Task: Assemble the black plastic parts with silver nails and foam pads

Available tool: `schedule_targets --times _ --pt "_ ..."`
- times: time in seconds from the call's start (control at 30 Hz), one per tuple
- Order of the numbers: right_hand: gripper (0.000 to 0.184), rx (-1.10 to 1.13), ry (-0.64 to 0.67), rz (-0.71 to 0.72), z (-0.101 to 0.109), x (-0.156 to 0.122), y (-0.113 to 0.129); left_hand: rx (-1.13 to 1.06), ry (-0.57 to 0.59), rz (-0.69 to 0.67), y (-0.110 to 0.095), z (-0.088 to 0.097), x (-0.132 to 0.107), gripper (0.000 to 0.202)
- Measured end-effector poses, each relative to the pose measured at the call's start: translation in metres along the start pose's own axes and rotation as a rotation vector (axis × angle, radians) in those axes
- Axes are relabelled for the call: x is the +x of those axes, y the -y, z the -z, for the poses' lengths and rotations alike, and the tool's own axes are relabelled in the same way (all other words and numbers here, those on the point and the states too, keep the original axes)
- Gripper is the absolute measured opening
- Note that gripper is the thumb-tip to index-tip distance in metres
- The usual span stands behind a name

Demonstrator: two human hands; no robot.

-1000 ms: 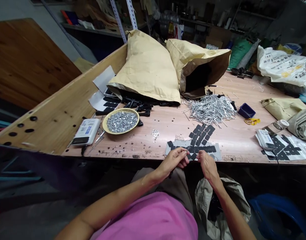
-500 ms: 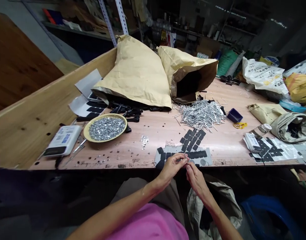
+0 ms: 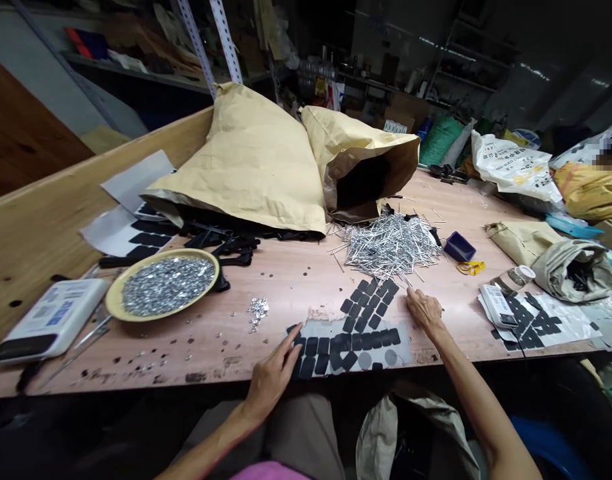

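My left hand (image 3: 272, 375) reaches over the table edge with its fingers stretched out, at the left end of a grey sheet (image 3: 405, 353) that bears rows of black rounded-square pads (image 3: 369, 341). More black pads (image 3: 370, 303) lie in slanted rows just behind it. My right hand (image 3: 426, 311) rests on the table right of those pads, fingers curled down. Whatever its fingertips hold, if anything, is hidden. Close behind it spreads a heap of thin silver metal pins (image 3: 393, 245). A small cluster of shiny metal bits (image 3: 257, 311) lies beyond my left hand.
At left stand a yellow dish (image 3: 117, 313) of small silver pieces and a white scale (image 3: 56, 319). Two large paper sacks (image 3: 251, 160) fill the back. A dark blue tray (image 3: 459, 247), a yellow band (image 3: 471, 268) and another scale (image 3: 498, 307) are at right. An open sack (image 3: 376, 433) hangs below the edge.
My hands were together at the table edge, fingers pinched; now they are apart. The left has moved left and opened, the right has gone forward and right toward the pins. The view has shifted.
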State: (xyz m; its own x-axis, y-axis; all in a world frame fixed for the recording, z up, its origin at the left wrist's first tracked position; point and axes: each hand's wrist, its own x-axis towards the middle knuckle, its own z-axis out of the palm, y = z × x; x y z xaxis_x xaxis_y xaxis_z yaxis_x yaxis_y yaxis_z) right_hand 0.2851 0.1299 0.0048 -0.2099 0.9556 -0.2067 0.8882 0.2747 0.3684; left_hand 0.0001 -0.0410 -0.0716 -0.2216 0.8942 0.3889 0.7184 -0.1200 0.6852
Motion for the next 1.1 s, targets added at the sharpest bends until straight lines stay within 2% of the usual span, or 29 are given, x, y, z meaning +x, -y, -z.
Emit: schedule_targets --times 0.07,0.2,0.33,0.43,0.57,0.77,0.87,1.0,1.1 --pt "0.03 0.004 0.026 0.047 -0.007 -0.003 0.003 0.082 -0.055 -0.125 0.008 0.0 -0.003 0.034" --pt "0.026 0.02 0.025 0.312 -0.015 -0.02 0.014 0.167 -0.121 -0.27 0.011 -0.003 -0.004 0.03" --pt "0.029 -0.037 0.074 0.294 -0.012 -0.015 0.009 0.2 -0.148 -0.315 0.01 -0.003 -0.002 0.026" --pt "0.031 -0.035 0.057 0.322 -0.009 -0.007 0.005 0.179 -0.134 -0.309 0.011 -0.001 -0.001 0.027" --pt "0.032 -0.061 0.024 0.163 -0.008 -0.001 0.003 0.17 -0.127 -0.279 0.014 -0.001 -0.004 0.027" --pt "0.03 -0.048 0.019 0.146 -0.008 0.003 0.007 0.142 -0.056 -0.2 0.016 0.0 -0.006 0.029" --pt "0.028 -0.027 0.034 0.173 -0.01 -0.01 0.015 0.122 -0.039 -0.157 0.016 -0.001 -0.006 0.03" --pt "0.026 -0.003 0.035 0.361 -0.01 -0.036 0.02 0.111 -0.037 -0.115 0.018 -0.002 -0.008 0.03" --pt "0.031 -0.031 0.018 0.268 -0.008 -0.044 0.016 0.101 -0.053 -0.118 0.018 -0.003 -0.009 0.029"
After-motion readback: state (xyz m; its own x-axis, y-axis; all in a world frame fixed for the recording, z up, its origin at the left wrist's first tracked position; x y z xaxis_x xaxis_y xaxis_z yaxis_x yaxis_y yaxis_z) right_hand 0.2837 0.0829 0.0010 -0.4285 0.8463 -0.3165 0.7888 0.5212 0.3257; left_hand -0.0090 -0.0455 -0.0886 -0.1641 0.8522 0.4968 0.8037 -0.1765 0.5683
